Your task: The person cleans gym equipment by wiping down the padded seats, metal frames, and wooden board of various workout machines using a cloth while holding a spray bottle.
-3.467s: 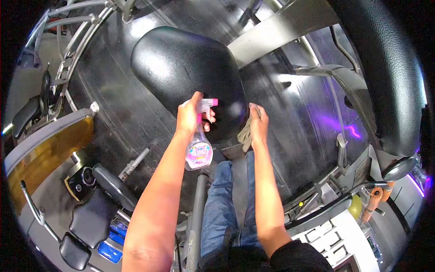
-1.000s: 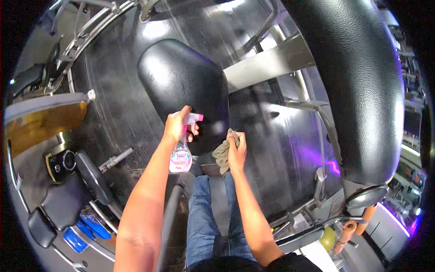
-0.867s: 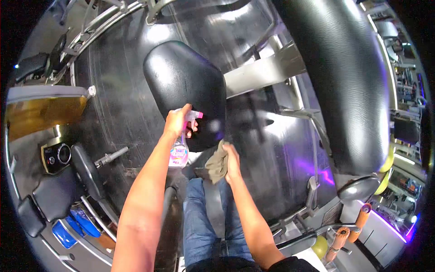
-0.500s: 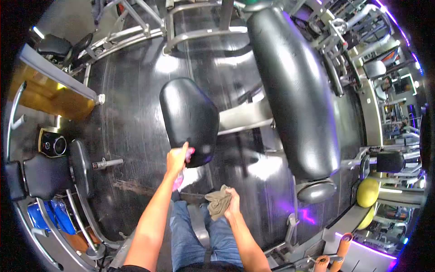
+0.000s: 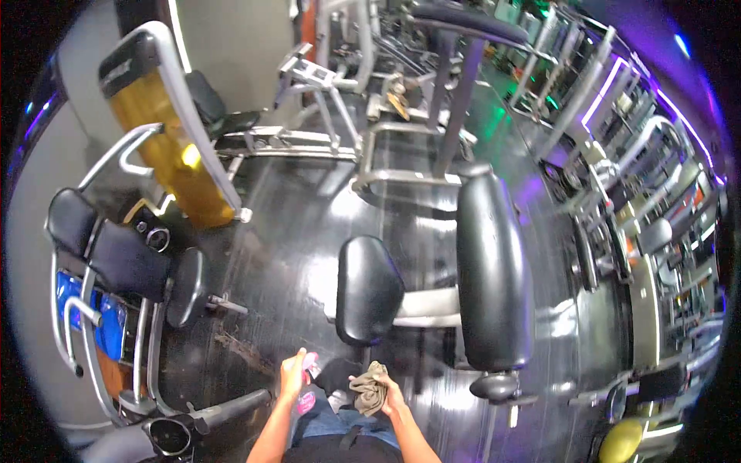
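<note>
In the head view, my left hand is wrapped round a spray bottle with pink parts; its middle is hidden by the fingers. A crumpled olive-brown cloth is gripped in my right hand, close to my body. Just ahead of both hands stands a black padded bench seat, apart from them. A pale metal beam links it to a long black pad on the right.
Left of me is a machine with black pads and a grey tube end low down. A tall yellow-sided machine stands farther back. Gym frames line the right side, with a yellow ball at lower right. Dark floor lies between.
My view has tilted up and shifted, so the bench pads appear lower and smaller. My left hand has drawn back from the small pad toward my body, still holding the bottle.
</note>
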The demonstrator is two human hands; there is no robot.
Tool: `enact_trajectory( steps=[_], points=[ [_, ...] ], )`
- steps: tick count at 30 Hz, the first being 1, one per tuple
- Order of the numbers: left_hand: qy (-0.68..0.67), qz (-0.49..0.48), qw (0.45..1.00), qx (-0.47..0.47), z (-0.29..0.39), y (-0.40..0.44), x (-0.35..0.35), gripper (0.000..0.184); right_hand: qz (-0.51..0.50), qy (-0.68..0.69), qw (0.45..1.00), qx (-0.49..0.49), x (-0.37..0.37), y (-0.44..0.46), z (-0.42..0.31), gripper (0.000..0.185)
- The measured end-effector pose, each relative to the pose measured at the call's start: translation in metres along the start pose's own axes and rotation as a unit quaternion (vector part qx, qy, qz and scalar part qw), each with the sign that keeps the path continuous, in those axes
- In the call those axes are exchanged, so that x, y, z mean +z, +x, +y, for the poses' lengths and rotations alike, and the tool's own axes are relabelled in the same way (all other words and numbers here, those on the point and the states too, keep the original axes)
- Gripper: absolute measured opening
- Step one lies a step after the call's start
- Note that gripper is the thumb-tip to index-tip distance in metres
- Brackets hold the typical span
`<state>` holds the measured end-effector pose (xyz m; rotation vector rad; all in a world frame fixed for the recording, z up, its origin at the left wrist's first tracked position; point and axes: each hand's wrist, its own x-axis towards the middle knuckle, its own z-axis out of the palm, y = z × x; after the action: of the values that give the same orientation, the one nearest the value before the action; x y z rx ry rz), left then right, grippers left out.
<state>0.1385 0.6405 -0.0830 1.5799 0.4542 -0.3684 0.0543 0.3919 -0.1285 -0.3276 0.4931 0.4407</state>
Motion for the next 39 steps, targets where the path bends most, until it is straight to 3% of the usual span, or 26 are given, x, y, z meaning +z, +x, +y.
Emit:
enact_trajectory(
  steps=[4, 6, 10, 14, 20, 21, 26, 28, 30, 33, 36, 37, 39],
  points=[
    [-0.102, 0.036, 0.993, 0.036, 0.017, -0.004, 0.005, 0.054, -0.012, -0.114, 0.993, -0.028, 0.046, 0.027, 0.001, 0.042],
    [-0.128, 0.051, 0.989, 0.054, 0.033, 0.0, 0.003, 0.054, 0.017, -0.106, 0.994, -0.034, 0.049, 0.053, 0.0, 0.038],
    [-0.13, 0.05, 0.987, 0.084, 0.074, 0.014, -0.016, 0.053, -0.091, -0.117, 0.989, 0.013, 0.05, 0.108, -0.019, 0.049],
    [-0.111, 0.04, 0.988, 0.103, 0.109, 0.056, -0.046, 0.052, -0.025, -0.081, 0.995, -0.046, 0.119, 0.147, -0.03, 0.045],
    [-0.144, 0.044, 0.983, 0.104, 0.171, 0.106, -0.107, 0.05, -0.062, -0.065, 0.991, 0.095, 0.179, 0.228, -0.038, 0.027],
    [-0.143, 0.039, 0.984, 0.102, 0.18, 0.114, -0.12, 0.05, -0.043, -0.085, 0.992, 0.077, 0.21, 0.231, -0.036, 0.03],
    [-0.101, 0.051, 0.986, 0.12, 0.22, 0.162, -0.178, 0.054, -0.049, 0.05, 0.983, 0.171, 0.273, 0.285, -0.039, 0.025],
    [-0.08, 0.036, 0.989, 0.121, 0.236, 0.174, -0.199, 0.051, -0.039, -0.06, 0.996, 0.056, 0.295, 0.303, -0.034, 0.022],
    [-0.088, 0.048, 0.99, 0.104, 0.248, 0.184, -0.209, 0.047, 0.007, -0.055, 0.998, 0.024, 0.315, 0.318, -0.035, 0.014],
    [-0.103, 0.059, 0.987, 0.109, 0.257, 0.208, -0.221, 0.046, 0.047, -0.075, 0.996, 0.011, 0.341, 0.343, -0.039, 0.014],
    [-0.119, 0.061, 0.985, 0.109, 0.261, 0.239, -0.226, 0.046, 0.012, -0.071, 0.996, 0.054, 0.335, 0.389, -0.053, 0.024],
    [-0.118, 0.064, 0.984, 0.119, 0.264, 0.249, -0.226, 0.047, -0.047, -0.036, 0.995, 0.086, 0.338, 0.402, -0.063, 0.018],
    [-0.117, 0.068, 0.985, 0.109, 0.274, 0.273, -0.23, 0.047, -0.023, -0.11, 0.992, 0.065, 0.353, 0.433, -0.078, 0.019]
  ],
)
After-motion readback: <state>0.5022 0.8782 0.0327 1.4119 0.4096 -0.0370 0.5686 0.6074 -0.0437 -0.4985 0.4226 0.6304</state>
